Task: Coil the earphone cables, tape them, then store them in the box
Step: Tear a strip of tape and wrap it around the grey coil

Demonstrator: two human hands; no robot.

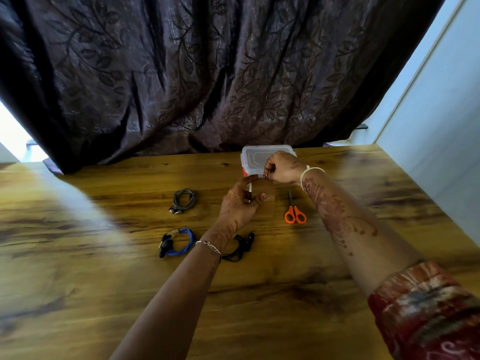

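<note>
I see my left hand (241, 201) raised above the worktop (104, 268), thumb and fingers curled round a roll of clear tape (250, 190) that I see edge-on. Just beyond it and to its right, my right hand (281, 167) has its fingertips pinched together at the free end of the tape (261, 178). The strip is so clear that I cannot tell how far it is drawn out.

Directly behind the right hand sits the box (255, 154), clear plastic with its lid on, partly hidden by the knuckles. On the near side of the right hand and under its forearm, the orange-handled scissors (294, 214) lie flat, blades pointing away from me.

Three coiled earphones lie on the worktop. The grey earphones (183, 201) are to the left of the left hand, well apart from it. The blue earphones (178, 242) are nearer to me, left of the left wrist. The black earphones (242, 248) lie just right of that wrist, partly covered by it. A dark patterned curtain (207, 74) hangs behind the worktop.
</note>
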